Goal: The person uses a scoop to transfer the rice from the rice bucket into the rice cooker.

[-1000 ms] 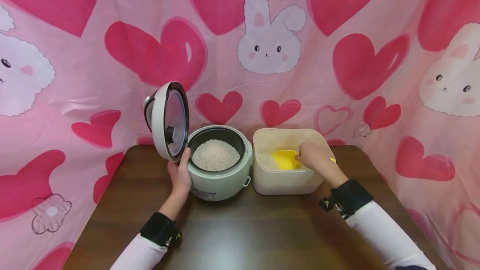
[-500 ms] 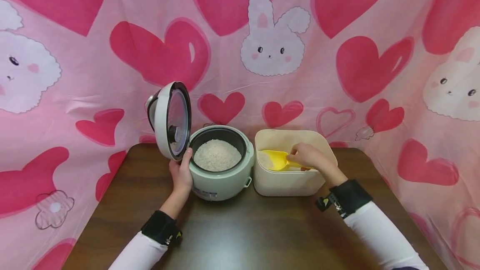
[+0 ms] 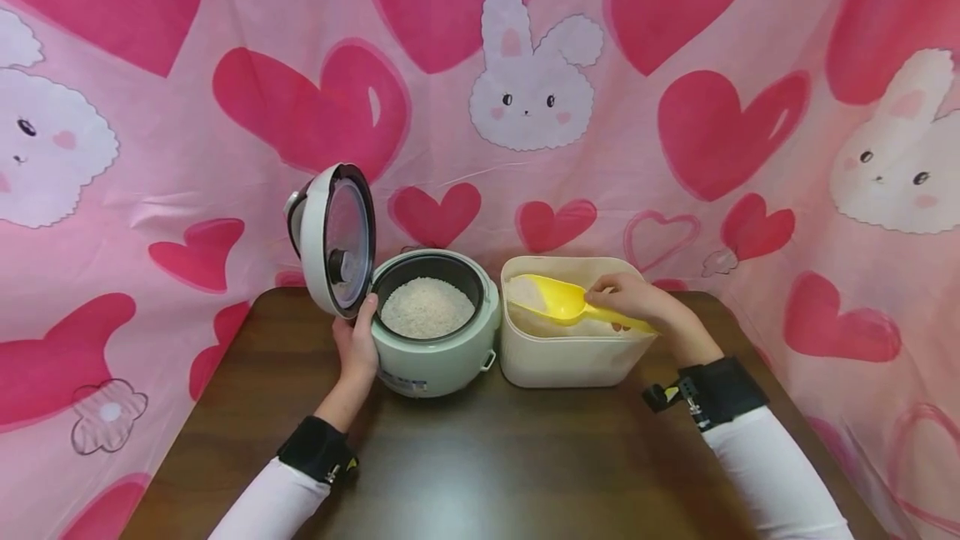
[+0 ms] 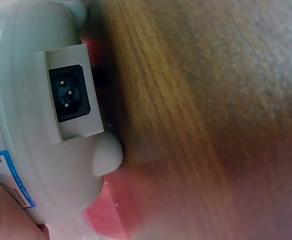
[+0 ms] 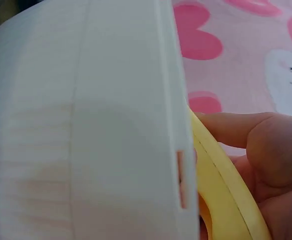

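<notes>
A pale green rice cooker (image 3: 438,369) stands with its lid (image 3: 318,248) raised on the left and white rice (image 3: 427,308) in its dark inner pot. My left hand (image 3: 357,346) rests against the cooker's left side, thumb at the rim beneath the lid. In the left wrist view, part of that hand touches the cooker body (image 4: 31,125) near its power socket. My right hand (image 3: 628,297) holds a yellow scoop (image 3: 564,302) by its handle, with rice in the bowl, at the top of a cream bin (image 3: 573,365). The scoop handle (image 5: 220,185) passes the bin's rim in the right wrist view.
The cooker and bin stand side by side at the back of a dark wooden table (image 3: 450,465). Behind them hangs a pink cloth (image 3: 450,140) with hearts and rabbits. The cooker's side latch (image 3: 487,360) points toward the bin.
My right hand has raised the yellow scoop from deep in the bin up to its rim, with rice in it. The left hand stays against the cooker.
</notes>
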A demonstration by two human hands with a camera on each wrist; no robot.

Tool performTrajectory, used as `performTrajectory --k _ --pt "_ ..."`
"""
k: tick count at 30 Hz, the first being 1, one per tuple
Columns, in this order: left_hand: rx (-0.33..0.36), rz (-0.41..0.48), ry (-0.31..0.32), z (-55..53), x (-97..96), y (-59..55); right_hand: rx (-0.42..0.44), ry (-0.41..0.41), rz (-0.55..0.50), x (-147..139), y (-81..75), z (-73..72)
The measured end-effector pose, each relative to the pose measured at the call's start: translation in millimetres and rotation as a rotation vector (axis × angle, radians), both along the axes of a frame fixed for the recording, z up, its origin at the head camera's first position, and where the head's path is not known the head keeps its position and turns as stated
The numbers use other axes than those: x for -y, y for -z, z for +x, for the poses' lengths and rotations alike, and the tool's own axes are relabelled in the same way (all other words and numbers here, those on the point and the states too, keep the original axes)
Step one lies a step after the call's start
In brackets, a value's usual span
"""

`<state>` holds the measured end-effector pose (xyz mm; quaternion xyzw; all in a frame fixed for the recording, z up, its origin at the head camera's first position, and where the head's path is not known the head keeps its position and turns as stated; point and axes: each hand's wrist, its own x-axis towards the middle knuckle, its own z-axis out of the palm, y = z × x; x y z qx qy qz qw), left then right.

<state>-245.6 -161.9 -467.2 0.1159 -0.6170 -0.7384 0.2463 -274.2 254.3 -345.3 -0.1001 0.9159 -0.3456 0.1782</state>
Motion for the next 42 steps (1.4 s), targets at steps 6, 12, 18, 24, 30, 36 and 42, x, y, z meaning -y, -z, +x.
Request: performTrajectory --k 6,12,18,24,30,36,42 --pt "0.004 -0.022 0.028 -6.2 5.3 -4.4 -0.009 0.041 -0.102 -13 -6.3 13.0" --pt "-0.023 -0.03 0.039 -12.5 8.6 -9.8 -0.006 0.066 -0.146 -16 -11.3 19.9" --pt "-0.015 -0.018 0.026 -7.8 9.4 -5.6 -0.018 0.04 -0.146 0 -18.9 18.6" --pt "-0.017 -0.007 0.002 -6.0 7.4 -3.4 -0.036 -0.002 -0.136 24 -28.4 15.3" --pt "-0.023 0.01 -0.011 -7.8 5.3 1.7 -0.069 -0.003 -0.036 57 -38.7 13.2" --pt "-0.018 0.001 0.006 -6.6 3.7 4.9 -0.089 -0.081 -0.004 92 -49.9 13.4" --pt "-0.024 0.008 -0.004 -4.3 3.1 3.6 -0.182 -0.1 0.086 117 -58.5 11.8"
